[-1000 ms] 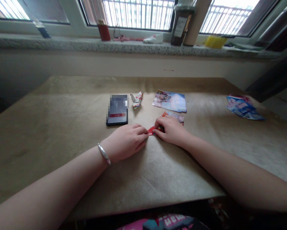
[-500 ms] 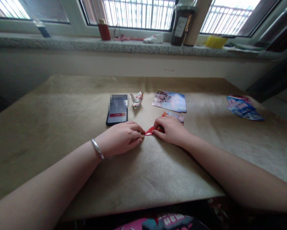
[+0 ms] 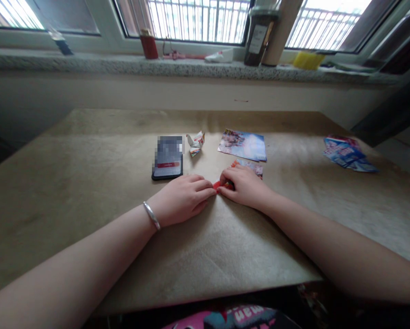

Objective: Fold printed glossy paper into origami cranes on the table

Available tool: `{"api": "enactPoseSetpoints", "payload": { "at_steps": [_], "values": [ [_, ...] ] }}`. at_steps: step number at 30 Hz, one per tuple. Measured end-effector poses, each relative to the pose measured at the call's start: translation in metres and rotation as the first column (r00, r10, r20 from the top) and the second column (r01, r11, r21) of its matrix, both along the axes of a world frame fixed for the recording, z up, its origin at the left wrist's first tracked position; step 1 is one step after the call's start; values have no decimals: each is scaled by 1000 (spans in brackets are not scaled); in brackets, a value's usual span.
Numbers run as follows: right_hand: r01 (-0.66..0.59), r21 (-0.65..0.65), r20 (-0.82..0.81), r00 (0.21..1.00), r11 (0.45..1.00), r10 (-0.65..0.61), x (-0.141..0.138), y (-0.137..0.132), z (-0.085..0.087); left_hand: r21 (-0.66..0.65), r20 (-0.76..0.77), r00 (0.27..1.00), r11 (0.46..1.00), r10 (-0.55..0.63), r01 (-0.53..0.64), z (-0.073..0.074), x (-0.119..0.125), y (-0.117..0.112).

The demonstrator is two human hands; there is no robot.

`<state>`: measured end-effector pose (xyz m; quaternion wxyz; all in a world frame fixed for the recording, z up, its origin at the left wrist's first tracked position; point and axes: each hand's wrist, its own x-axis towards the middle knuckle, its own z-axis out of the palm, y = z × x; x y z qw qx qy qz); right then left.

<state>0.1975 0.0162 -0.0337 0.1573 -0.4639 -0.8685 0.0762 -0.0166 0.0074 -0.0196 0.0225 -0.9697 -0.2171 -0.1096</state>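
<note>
A small red piece of folded paper (image 3: 216, 185) lies on the table between my two hands, mostly covered by fingers. My left hand (image 3: 188, 197), with a silver bangle at the wrist, presses its closed fingertips on the paper's left end. From the other side my right hand (image 3: 242, 184) pinches the paper between thumb and fingers. Just beyond the right hand, a small printed sheet (image 3: 256, 169) is partly hidden by it. Past the left hand, a phone (image 3: 167, 157) lies face up beside a folded paper bird (image 3: 195, 143).
Printed sheets (image 3: 244, 145) lie past my right hand, and a pile of blue and red wrappers or cards (image 3: 348, 154) rests far right on the table (image 3: 98, 151). The sill (image 3: 115, 64) holds a red container (image 3: 149, 45) and a dark jar (image 3: 258, 39).
My left hand has slid right along the red paper, closer to my right hand, covering more of it. The right hand stays in place.
</note>
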Motion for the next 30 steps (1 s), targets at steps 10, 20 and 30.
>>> {"api": "enactPoseSetpoints", "payload": {
  "at_steps": [10,20,30],
  "values": [
    [5,-3,6,1000,1000,-5,-1,0,2,112,-42,998,993,50,-45,1,9,-4],
    [2,15,-9,1000,1000,-1,1,3,-3,170,-73,997,985,31,-18,7,8,-3],
    [1,20,-12,1000,1000,-1,2,2,-4,157,-87,995,987,37,-23,9,3,0]
  ]
}}
